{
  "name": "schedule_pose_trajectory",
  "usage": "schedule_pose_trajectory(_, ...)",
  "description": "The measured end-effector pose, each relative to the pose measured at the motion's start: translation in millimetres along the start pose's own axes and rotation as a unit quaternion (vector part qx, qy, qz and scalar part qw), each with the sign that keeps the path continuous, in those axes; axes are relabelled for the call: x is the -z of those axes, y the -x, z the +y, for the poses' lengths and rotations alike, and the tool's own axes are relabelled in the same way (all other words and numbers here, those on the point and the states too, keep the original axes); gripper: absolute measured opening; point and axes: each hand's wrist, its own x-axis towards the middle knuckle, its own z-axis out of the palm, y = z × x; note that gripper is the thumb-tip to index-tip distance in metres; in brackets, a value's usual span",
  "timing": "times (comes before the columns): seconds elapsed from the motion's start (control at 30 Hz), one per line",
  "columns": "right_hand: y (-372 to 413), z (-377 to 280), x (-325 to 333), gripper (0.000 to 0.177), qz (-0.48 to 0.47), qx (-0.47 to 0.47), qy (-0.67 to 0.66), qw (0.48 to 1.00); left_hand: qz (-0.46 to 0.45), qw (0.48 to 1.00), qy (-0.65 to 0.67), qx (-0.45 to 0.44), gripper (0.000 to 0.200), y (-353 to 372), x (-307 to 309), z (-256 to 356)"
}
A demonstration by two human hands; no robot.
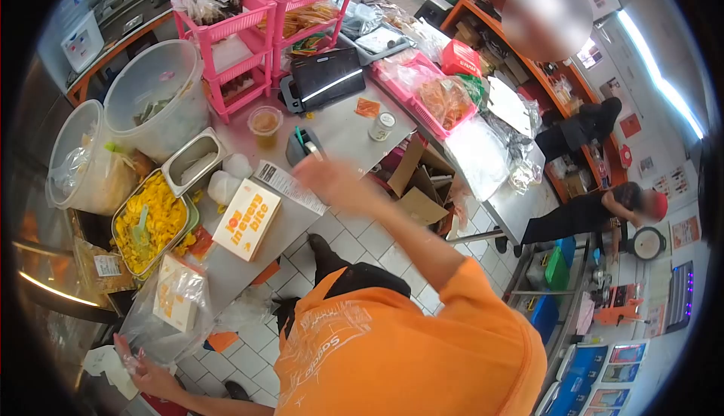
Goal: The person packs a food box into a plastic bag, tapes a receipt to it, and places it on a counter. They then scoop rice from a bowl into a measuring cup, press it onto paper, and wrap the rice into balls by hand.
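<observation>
My right hand (323, 182), smeared by motion, reaches over the table beside a tape dispenser (300, 147); a small white piece shows at its fingertips. A long printed receipt (290, 186) lies under and beside that hand. At the lower left, my left hand (142, 371) is closed at the edge of a clear plastic bag (197, 333). Inside this bag lies a white carton with orange print (175, 295). Another printed carton (247, 220), lettered "joy in every bite", stands between my hands on the table. A metal pan of yellow food (154, 216) sits beside the cartons.
Large clear tubs (154, 88) stand at the left behind a small steel pan (194, 161). Pink racks (234, 39), a cup of brown sauce (265, 123) and a can (382, 126) are farther back. An open cardboard box (422, 182) is below the table. Two people stand at the right.
</observation>
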Motion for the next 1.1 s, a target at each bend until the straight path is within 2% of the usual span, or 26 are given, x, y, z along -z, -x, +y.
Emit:
schedule_pose_trajectory(0.03, -1, 0, -2, 0.016, -0.007, 0.002, -0.002, 1.0, 0.008, 0.999, 0.001, 0.05, 0.047, 3, 14, -10)
schedule_pose_trajectory(0.07, -16, 27, 41, 0.027, 0.136, -0.082, 0.187, 0.969, 0.02, 0.995, -0.001, 0.099, 0.046, 6, 26, -18)
schedule_pose_trajectory(0.1, 60, 89, 160, 0.052, 0.076, -0.053, 0.389, 0.917, -0.089, 0.979, -0.082, 0.166, 0.049, 90, 74, 43)
schedule_pose_trajectory(0.17, 30, 177, 205, 0.08, -0.043, 0.053, 0.454, 0.888, -0.115, 0.967, -0.189, 0.127, 0.05, 106, 70, 40)
schedule_pose_trajectory(0.2, 15, 200, 213, 0.096, -0.143, -0.002, 0.418, 0.897, -0.173, 0.91, -0.375, 0.026, 0.043, 127, 77, 23)
schedule_pose_trajectory(0.23, -7, 214, 220, 0.098, -0.163, -0.013, 0.419, 0.893, -0.199, 0.889, -0.399, 0.103, 0.036, 187, 66, 13)
schedule_pose_trajectory(0.27, -2, 210, 206, 0.095, -0.185, -0.051, 0.358, 0.914, -0.232, 0.848, -0.443, 0.176, 0.03, 199, 87, 17)
schedule_pose_trajectory(0.3, -10, 193, 191, 0.092, -0.189, -0.091, 0.41, 0.888, -0.114, 0.919, -0.284, 0.25, 0.033, 139, 35, 133)
schedule_pose_trajectory(0.33, -16, 170, 170, 0.087, -0.22, -0.072, 0.279, 0.932, -0.079, 0.933, -0.216, 0.277, 0.04, 128, 25, 161)
schedule_pose_trajectory(0.37, -19, 182, 166, 0.081, -0.223, -0.036, 0.248, 0.942, -0.073, 0.928, -0.298, 0.212, 0.036, 145, 28, 149)
schedule_pose_trajectory(0.4, -19, 180, 141, 0.075, -0.238, -0.09, 0.041, 0.966, -0.064, 0.929, -0.302, 0.202, 0.034, 134, 21, 174)
schedule_pose_trajectory(0.43, -28, 167, 128, 0.071, -0.257, -0.121, 0.176, 0.942, -0.022, 0.943, -0.264, 0.203, 0.035, 139, 30, 183)
schedule_pose_trajectory(0.47, -15, 74, 80, 0.067, -0.297, -0.134, 0.217, 0.92, -0.025, 0.936, -0.26, 0.235, 0.038, 147, 28, 197)
schedule_pose_trajectory(0.53, 5, 1, 5, 0.066, -0.385, -0.045, 0.03, 0.921, -0.015, 0.931, -0.248, 0.269, 0.042, 153, 33, 207)
schedule_pose_trajectory(0.57, 20, -45, -39, 0.069, -0.431, -0.035, -0.007, 0.902, -0.02, 0.938, -0.2, 0.284, 0.042, 160, 35, 207)
schedule_pose_trajectory(0.6, 39, -68, -84, 0.07, -0.438, 0.036, -0.009, 0.898, -0.03, 0.945, -0.144, 0.292, 0.042, 166, 35, 204)
schedule_pose_trajectory(0.63, 61, -104, -125, 0.069, -0.462, 0.051, -0.073, 0.883, -0.032, 0.948, -0.131, 0.287, 0.042, 174, 35, 200)
schedule_pose_trajectory(0.67, 70, -132, -162, 0.07, -0.503, 0.095, -0.04, 0.858, -0.029, 0.954, -0.116, 0.276, 0.042, 181, 27, 189)
schedule_pose_trajectory(0.7, 88, -148, -201, 0.071, -0.554, 0.06, -0.131, 0.82, -0.02, 0.959, -0.114, 0.26, 0.042, 183, 34, 180)
schedule_pose_trajectory(0.73, 102, -161, -237, 0.073, -0.58, 0.081, -0.137, 0.799, -0.02, 0.961, -0.108, 0.253, 0.042, 186, 37, 175)
schedule_pose_trajectory(0.8, 124, -185, -291, 0.075, -0.613, 0.105, -0.146, 0.769, -0.033, 0.937, -0.044, 0.345, 0.042, 190, 46, 167)
schedule_pose_trajectory(0.83, 139, -200, -313, 0.075, -0.646, 0.085, -0.161, 0.741, -0.022, 0.935, -0.048, 0.351, 0.042, 189, 55, 161)
schedule_pose_trajectory(0.9, 168, -220, -352, 0.075, -0.692, 0.066, -0.171, 0.698, -0.032, 0.962, 0.055, 0.265, 0.041, 190, 72, 150)
schedule_pose_trajectory(1.0, 204, -235, -403, 0.073, -0.704, 0.07, -0.166, 0.687, -0.022, 0.955, 0.116, 0.273, 0.039, 197, 109, 120)
schedule_pose_trajectory(1.07, 236, -251, -439, 0.072, -0.62, 0.189, -0.061, 0.759, -0.043, 0.952, 0.126, 0.276, 0.04, 187, 129, 105)
schedule_pose_trajectory(1.1, 252, -250, -464, 0.07, -0.627, 0.218, -0.022, 0.748, -0.076, 0.948, 0.14, 0.274, 0.041, 182, 137, 101)
